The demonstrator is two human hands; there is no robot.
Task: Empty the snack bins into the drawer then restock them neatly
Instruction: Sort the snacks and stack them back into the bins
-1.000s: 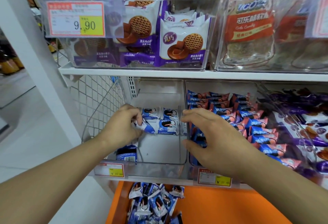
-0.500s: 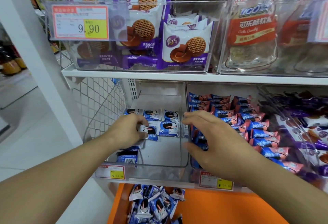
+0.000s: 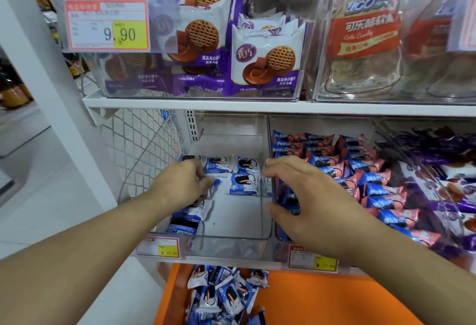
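The white shelf (image 3: 257, 104) above carries a clear tub (image 3: 270, 94) of purple-and-white biscuit bags (image 3: 265, 62) and, to its right, big orange-labelled candy bags (image 3: 365, 36). Below my arms the orange drawer (image 3: 322, 301) stands open, with a heap of blue-and-white packets (image 3: 226, 296) at its left edge. On the lower shelf, my bin (image 3: 231, 238) is clear and mostly bare: a few blue snacks (image 3: 244, 183) sit in rows toward its back wall, and a couple more lie along its left wall near the front corner. The bin to its right (image 3: 275, 196) is packed with blue-and-pink packets (image 3: 371, 170), and further right lie purple ones (image 3: 438, 149). My left hand (image 3: 180, 185) is inside my bin by the left wall, fingers curled around one blue snack. My right hand (image 3: 314, 201) rests over the wall between the two bins, fingers bent and spread; I cannot tell whether they grasp anything.
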